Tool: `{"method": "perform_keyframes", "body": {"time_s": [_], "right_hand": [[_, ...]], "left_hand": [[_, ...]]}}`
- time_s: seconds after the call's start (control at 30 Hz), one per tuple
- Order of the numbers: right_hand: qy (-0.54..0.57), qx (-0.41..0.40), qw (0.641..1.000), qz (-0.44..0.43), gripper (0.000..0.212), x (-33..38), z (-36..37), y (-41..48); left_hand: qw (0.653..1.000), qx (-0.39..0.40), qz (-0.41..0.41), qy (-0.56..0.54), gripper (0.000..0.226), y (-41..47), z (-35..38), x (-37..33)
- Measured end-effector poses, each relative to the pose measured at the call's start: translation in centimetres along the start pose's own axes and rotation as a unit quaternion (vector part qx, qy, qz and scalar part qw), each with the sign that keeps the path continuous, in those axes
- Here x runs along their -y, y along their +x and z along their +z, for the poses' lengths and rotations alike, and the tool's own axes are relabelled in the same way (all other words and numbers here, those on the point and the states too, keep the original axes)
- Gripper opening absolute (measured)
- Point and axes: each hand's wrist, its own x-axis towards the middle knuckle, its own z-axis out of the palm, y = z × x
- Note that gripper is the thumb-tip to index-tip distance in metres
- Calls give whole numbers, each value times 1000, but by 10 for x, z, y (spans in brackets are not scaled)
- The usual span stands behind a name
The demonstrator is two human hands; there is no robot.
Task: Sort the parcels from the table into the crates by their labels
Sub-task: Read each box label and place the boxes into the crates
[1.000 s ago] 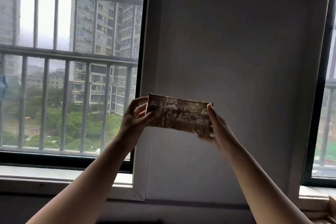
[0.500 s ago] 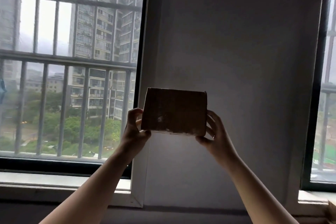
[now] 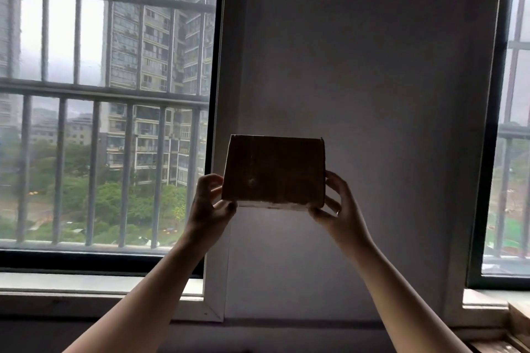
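brown cardboard parcel (image 3: 274, 172) held up, backlit; label maybe hidden.

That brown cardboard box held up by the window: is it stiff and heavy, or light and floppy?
Probably stiff: the brown cardboard box shows straight edges though held only at its ends. Likely light: the left hand and right hand hold it aloft by thumb and fingers. Flat faces suggest it would not roll.

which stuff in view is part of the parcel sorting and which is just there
Job: cardboard parcel, gripped at its lower corners by the left hand and the right hand. No label shows on the face seen.
Just there: barred window, grey wall, windowsill.
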Motion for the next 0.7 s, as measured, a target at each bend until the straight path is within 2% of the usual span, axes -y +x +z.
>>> {"method": "perform_keyframes", "body": {"time_s": [0.07, 0.17, 0.27, 0.47, 0.57, 0.7], "right_hand": [[19, 0, 1000, 19, 66, -2, -2, 0], [70, -12, 997, 42, 65, -3, -3, 0], [62, 6, 997, 41, 71, -2, -4, -3], [59, -2, 996, 68, 77, -7, -2, -2], [40, -5, 996, 75, 80, -2, 0, -2], [34, -25, 996, 81, 85, 3, 5, -2]], "left_hand": [[1000, -6, -10, -24, 40, 0, 2, -2], [1000, -12, -7, 1, 30, -2, 4, -10], [999, 24, -41, -18, 61, -3, 1, -10], [992, 54, -83, -75, 93, -5, 3, -16], [984, 51, -117, -126, 73, -5, 6, -23], [969, 89, -155, -170, 59, -3, 7, -29]]}}
